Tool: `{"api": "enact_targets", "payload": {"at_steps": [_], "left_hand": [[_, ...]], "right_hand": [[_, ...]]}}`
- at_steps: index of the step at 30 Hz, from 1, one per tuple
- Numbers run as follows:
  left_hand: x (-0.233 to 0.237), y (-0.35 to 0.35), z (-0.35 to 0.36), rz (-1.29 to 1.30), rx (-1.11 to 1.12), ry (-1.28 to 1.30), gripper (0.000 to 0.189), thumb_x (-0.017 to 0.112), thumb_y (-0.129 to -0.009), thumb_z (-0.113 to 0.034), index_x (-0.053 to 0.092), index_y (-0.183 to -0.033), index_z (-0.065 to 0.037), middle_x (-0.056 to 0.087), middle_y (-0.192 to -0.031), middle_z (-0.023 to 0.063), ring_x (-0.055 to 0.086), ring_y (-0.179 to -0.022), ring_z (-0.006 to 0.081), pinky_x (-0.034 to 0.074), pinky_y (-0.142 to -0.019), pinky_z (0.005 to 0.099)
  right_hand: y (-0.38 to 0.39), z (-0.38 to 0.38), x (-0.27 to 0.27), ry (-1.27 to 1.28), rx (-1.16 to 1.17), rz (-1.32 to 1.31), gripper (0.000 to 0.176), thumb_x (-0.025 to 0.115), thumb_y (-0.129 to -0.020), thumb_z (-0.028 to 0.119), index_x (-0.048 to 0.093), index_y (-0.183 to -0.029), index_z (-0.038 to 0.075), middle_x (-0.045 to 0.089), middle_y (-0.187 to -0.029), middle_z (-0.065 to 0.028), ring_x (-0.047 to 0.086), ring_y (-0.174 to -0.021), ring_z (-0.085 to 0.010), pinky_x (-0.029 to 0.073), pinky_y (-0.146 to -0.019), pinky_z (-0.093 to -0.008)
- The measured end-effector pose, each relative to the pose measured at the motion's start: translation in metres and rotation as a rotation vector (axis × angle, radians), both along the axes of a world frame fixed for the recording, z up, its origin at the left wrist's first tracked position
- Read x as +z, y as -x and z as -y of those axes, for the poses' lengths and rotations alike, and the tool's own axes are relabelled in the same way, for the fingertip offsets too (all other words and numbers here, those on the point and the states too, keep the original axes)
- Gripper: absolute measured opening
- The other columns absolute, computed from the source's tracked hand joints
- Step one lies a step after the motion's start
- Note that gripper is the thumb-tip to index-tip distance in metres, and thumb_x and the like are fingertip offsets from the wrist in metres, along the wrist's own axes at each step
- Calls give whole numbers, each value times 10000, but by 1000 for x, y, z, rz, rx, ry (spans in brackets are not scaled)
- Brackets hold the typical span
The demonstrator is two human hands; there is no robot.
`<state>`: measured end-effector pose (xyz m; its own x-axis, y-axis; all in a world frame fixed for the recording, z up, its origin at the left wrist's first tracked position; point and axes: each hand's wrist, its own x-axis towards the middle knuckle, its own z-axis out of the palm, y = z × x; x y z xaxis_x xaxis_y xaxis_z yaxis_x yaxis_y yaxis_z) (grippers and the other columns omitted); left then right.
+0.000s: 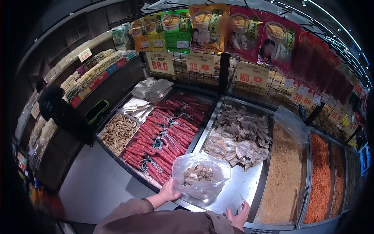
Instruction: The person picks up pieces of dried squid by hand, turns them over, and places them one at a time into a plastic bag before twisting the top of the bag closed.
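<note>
A clear plastic bag (206, 191) with its mouth wide apart sits over the front of a metal tray (243, 182). Inside it lie some flat, greyish-brown dried seafood pieces (198, 173). Gripping the bag's left side is my left hand (170, 191), its fingers partly hidden by the plastic. My right hand (239, 215) holds nothing, fingers apart, near the tray's front edge to the right of the bag. Behind the bag, a pile of the same dried seafood (237, 136) covers the back of the tray.
Left of the tray are tied red sausages (165, 144) and small brown dried goods (118, 133). To the right stand bins of tan dried shrimp-like bits (286, 175) and orange ones (319, 175). Packets (206, 27) hang above. A person in dark clothes (64, 111) is at the left shelves.
</note>
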<state>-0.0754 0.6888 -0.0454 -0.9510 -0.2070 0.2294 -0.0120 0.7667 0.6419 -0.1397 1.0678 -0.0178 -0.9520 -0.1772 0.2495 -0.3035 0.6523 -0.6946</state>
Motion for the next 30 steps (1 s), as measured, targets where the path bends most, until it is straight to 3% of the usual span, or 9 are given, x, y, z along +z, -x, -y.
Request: {"api": "enact_targets", "payload": {"at_steps": [6, 9, 11, 15, 17, 20, 26, 30], "left_hand": [[26, 2, -10, -24, 22, 16, 637, 762, -710, -226, 434, -1217, -25, 600, -970, 171, 639, -825, 362, 526, -703, 432], [30, 3, -11, -48, 14, 17, 602, 760, -719, -219, 446, -1197, -33, 587, -901, 140, 627, -754, 324, 515, -658, 416], [37, 4, -14, -65, 22, 9, 589, 757, -721, -215, 450, -1190, -34, 575, -870, 129, 616, -723, 310, 508, -637, 409], [36, 4, -15, -110, 26, -6, 574, 755, -723, -207, 454, -1180, -34, 556, -810, 108, 594, -676, 279, 493, -601, 395], [38, 4, -15, -98, 29, 2, 570, 756, -720, -206, 456, -1173, -34, 553, -804, 108, 594, -679, 279, 490, -601, 394], [38, 4, -16, -73, 25, -4, 560, 757, -719, -211, 458, -1157, -33, 548, -794, 106, 591, -682, 280, 486, -601, 393], [31, 5, -13, -52, 20, 1, 540, 748, -731, -236, 460, -1134, -22, 545, -791, 107, 583, -675, 290, 479, -599, 397], [35, 6, -14, -46, 10, -29, 525, 745, -738, -243, 462, -1119, -17, 547, -782, 112, 586, -680, 300, 479, -603, 407]], "right_hand": [[0, 0, -5, 2, -25, -42, 850, 793, -643, 213, 365, -1326, -55, 470, -1176, -207, 497, -1062, -365, 413, -942, -438], [-2, -5, -15, 42, 0, -16, 850, 801, -665, 211, 354, -1329, -76, 453, -1242, -252, 474, -1136, -407, 392, -988, -451], [-1, -11, -36, 171, -28, 229, 770, 753, -832, 182, 327, -1468, 97, 328, -1473, -206, 427, -1297, -353, 413, -1048, -442], [0, -13, -50, 205, -40, 160, 732, 752, -818, 112, 371, -1443, 72, 410, -1408, -208, 455, -1267, -311, 439, -1019, -403], [0, -13, -66, 382, -91, 224, 712, 726, -815, 31, 377, -1434, 53, 445, -1368, -205, 463, -1253, -295, 447, -1012, -386], [-1, -13, -66, 350, -106, 263, 705, 693, -810, -34, 372, -1433, 47, 454, -1353, -199, 466, -1239, -286, 466, -990, -372], [-4, -6, -28, 123, -62, 17, 685, 677, -810, -51, 379, -1422, 25, 474, -1341, -183, 486, -1211, -279, 469, -978, -362], [-4, -12, -55, 195, -107, 105, 689, 711, -806, 3, 386, -1414, 12, 494, -1324, -186, 501, -1198, -286, 455, -993, -359]]}}
